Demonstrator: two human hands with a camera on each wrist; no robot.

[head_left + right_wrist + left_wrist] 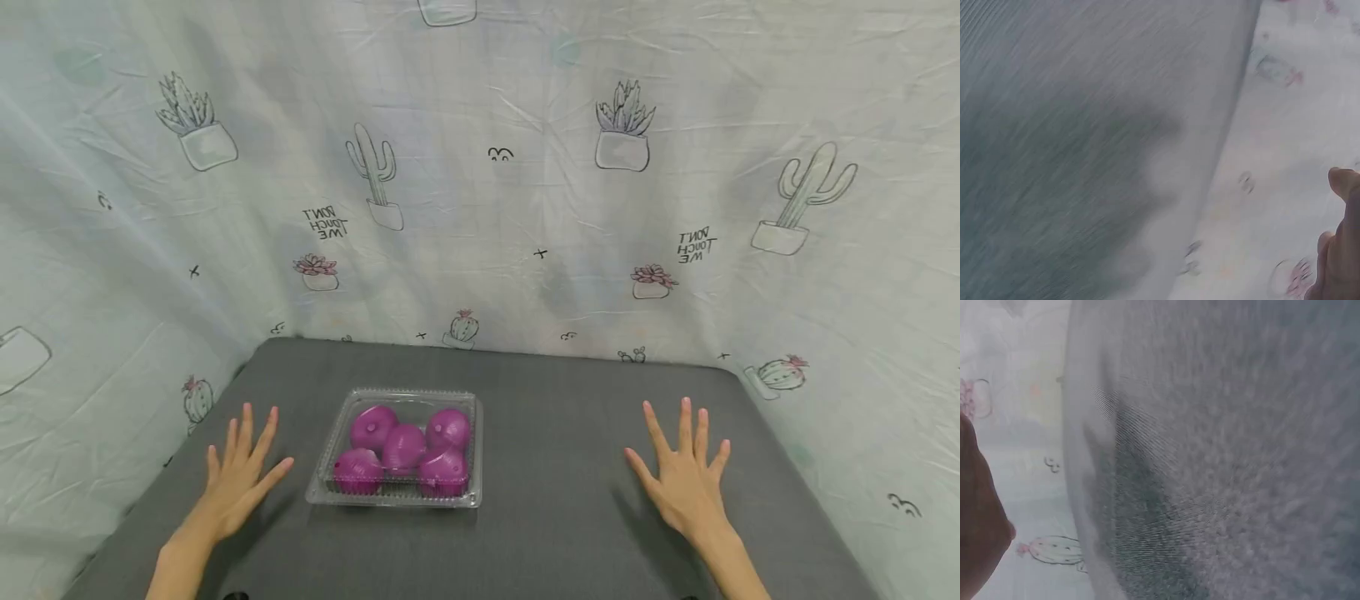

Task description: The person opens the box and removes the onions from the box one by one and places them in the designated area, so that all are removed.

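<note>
Grey tabletop (555, 467) is being overhung by the left hand (236, 485) and right hand (686, 485) — fingers (686, 427) spread wide, nothing being gripped. Near the left hand, a clear box (397, 501) of purple balls (403, 447) is being supported; level handling is probably being favoured by two-sided contact.

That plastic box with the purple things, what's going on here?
Nobody is holding anything. A person's left hand and right hand are over the gray table, spread wide, one on each side of the plastic box. Five round purple things sit in it. The left hand is nearer the box.
</note>
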